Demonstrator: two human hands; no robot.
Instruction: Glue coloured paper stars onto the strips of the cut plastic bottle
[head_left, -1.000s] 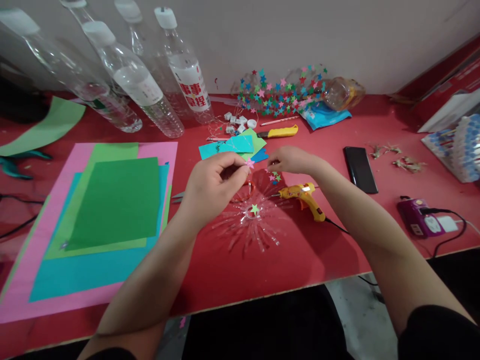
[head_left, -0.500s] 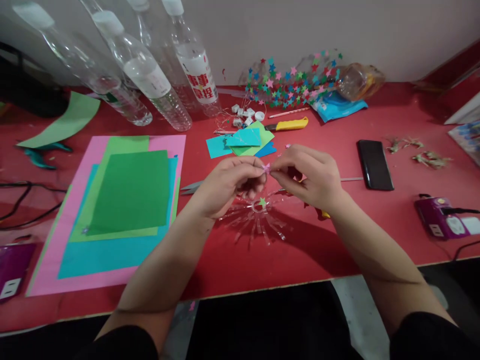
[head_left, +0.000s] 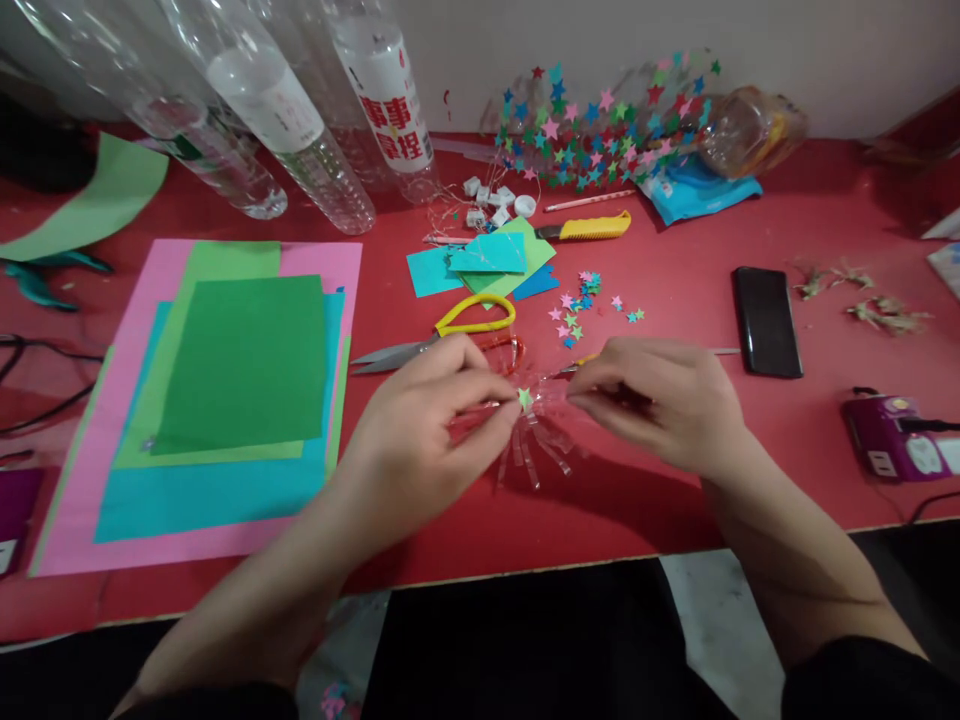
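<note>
A clear plastic bottle piece cut into thin strips (head_left: 534,462) lies fanned out in front of me, with a light green paper star (head_left: 524,399) at its centre. My left hand (head_left: 431,425) is pinched closed, its fingertips right beside the star. My right hand (head_left: 667,405) is pinched too, at the outer ends of the right-hand strips. What either pinch holds is too small to make out. Scissors with a yellow and red handle (head_left: 476,316) lie behind my left hand, partly covered by it. Several small paper stars (head_left: 574,310) lie scattered beyond my hands.
A stack of coloured paper (head_left: 247,360) is at left, several clear bottles (head_left: 300,130) behind it. At the back stand a star-covered plastic piece (head_left: 600,125), a yellow cutter (head_left: 596,227) and a blue packet (head_left: 697,190). Right are a phone (head_left: 769,320) and a purple socket block (head_left: 896,435).
Both hands have come down toward the plastic strips and moved apart. The pink star pinched between them earlier is out of sight. Scissors and loose stars are uncovered; the view has shifted.
</note>
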